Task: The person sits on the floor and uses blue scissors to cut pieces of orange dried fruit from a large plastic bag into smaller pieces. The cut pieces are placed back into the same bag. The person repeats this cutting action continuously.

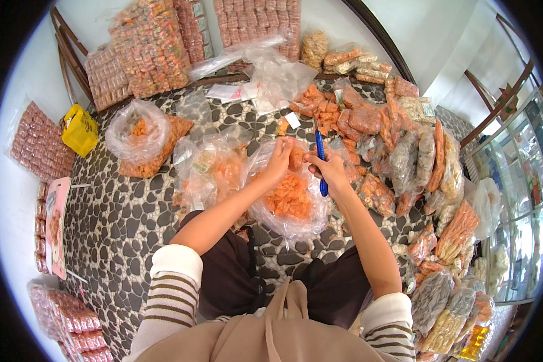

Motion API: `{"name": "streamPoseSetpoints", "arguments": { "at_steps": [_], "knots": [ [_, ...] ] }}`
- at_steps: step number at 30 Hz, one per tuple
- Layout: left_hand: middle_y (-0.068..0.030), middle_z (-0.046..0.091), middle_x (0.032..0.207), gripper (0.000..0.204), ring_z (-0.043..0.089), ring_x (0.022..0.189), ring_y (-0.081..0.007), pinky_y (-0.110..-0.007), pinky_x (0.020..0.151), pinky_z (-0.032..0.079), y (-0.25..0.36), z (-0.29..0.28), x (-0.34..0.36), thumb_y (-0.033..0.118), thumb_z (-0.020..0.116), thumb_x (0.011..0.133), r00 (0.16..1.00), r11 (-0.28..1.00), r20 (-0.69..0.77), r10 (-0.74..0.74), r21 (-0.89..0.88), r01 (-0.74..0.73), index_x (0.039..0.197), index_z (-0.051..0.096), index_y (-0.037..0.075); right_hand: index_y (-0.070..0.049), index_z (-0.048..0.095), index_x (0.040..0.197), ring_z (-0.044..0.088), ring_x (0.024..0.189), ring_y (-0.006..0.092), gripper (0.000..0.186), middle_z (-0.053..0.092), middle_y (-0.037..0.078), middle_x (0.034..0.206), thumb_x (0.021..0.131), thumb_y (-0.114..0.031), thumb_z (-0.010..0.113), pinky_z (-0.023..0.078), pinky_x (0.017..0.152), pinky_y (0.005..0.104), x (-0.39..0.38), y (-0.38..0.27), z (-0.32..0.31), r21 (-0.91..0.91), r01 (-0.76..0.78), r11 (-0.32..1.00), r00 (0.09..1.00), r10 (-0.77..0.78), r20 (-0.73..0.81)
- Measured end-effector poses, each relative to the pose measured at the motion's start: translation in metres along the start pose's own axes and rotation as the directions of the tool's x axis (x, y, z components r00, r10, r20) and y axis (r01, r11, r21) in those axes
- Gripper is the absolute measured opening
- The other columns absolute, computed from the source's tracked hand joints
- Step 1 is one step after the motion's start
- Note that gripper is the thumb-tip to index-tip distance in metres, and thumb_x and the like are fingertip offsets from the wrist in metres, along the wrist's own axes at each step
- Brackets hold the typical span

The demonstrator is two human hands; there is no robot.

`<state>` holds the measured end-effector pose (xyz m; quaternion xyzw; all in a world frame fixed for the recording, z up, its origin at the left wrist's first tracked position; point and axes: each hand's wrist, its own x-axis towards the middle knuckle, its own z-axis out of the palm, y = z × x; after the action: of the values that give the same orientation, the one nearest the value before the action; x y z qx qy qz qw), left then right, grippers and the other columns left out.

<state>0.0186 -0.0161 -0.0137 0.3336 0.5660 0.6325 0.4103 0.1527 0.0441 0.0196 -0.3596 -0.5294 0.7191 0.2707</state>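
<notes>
My left hand [281, 157] grips a small orange snack packet [295, 158] above a large open clear bag [256, 208] of orange crisp pieces [288, 196]. My right hand [325, 164] is closed on a long blue tool [319, 142], apparently a cutter or pen, held upright, with fingertips near the packet. Left of this bag lie crumpled clear bags [205, 163] with orange contents. Beyond my hands sit a small white card [292, 119] and loose orange packets [327, 114].
Many filled snack bags [404, 163] heap to my right beside a glass display case [519, 229]. An open bag [130, 133], a yellow bag [79, 130] and a pink folding table [58, 199] stand left. Stacked packs [151, 54] line the wall over pebble-patterned flooring [108, 229].
</notes>
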Motion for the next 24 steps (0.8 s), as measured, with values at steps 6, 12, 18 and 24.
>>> {"name": "streamPoseSetpoints", "arguments": {
  "at_steps": [6,12,18,24],
  "knots": [
    [-0.0059,0.045,0.1,0.023,0.042,0.101,-0.0257,-0.037,0.088,0.036,0.029,-0.029,-0.003,0.011,0.063,0.074,0.494,-0.012,0.557,0.667,0.671,-0.741,0.096,0.058,0.013,0.002,0.056,0.088,0.045,0.049,0.0054,0.014,0.057,0.005,0.069,0.081,-0.009,0.06,0.028,0.04,0.0188,-0.002,-0.009,-0.007,-0.099,-0.029,0.995,0.999,0.027,-0.018],
    [-0.0029,0.046,0.102,0.023,0.042,0.103,-0.0258,-0.038,0.088,0.038,0.041,-0.032,-0.01,0.017,0.069,0.066,0.453,-0.07,0.671,0.587,0.6,-0.797,0.086,0.059,0.013,0.001,0.056,0.085,0.042,0.046,0.0048,0.012,0.052,0.001,0.059,0.081,-0.01,0.059,0.027,0.041,0.0188,-0.002,-0.005,-0.007,-0.198,-0.031,0.98,0.999,0.038,0.031],
    [-0.0011,0.047,0.1,0.021,0.043,0.101,-0.0247,-0.037,0.086,0.039,0.038,-0.031,-0.009,0.018,0.069,0.065,0.437,0.025,0.71,0.552,0.51,-0.86,0.081,0.058,0.011,0.002,0.06,0.076,0.047,0.05,0.0075,0.014,0.053,0.002,0.057,0.076,-0.012,0.06,0.035,0.045,0.0236,0.001,0.007,-0.01,-0.381,0.043,0.924,0.999,-0.03,0.04],
    [-0.0018,0.048,0.099,0.02,0.044,0.097,-0.0231,-0.036,0.084,0.04,0.026,-0.033,-0.01,0.017,0.068,0.068,0.394,-0.037,0.758,0.52,0.481,-0.876,0.081,0.056,0.008,0.003,0.059,0.072,0.056,0.054,0.0259,0.02,0.056,0.016,0.059,0.071,-0.016,0.062,0.042,0.052,0.0342,0.01,0.017,-0.017,-0.772,0.222,0.596,0.944,-0.33,0.017]
  ]
}}
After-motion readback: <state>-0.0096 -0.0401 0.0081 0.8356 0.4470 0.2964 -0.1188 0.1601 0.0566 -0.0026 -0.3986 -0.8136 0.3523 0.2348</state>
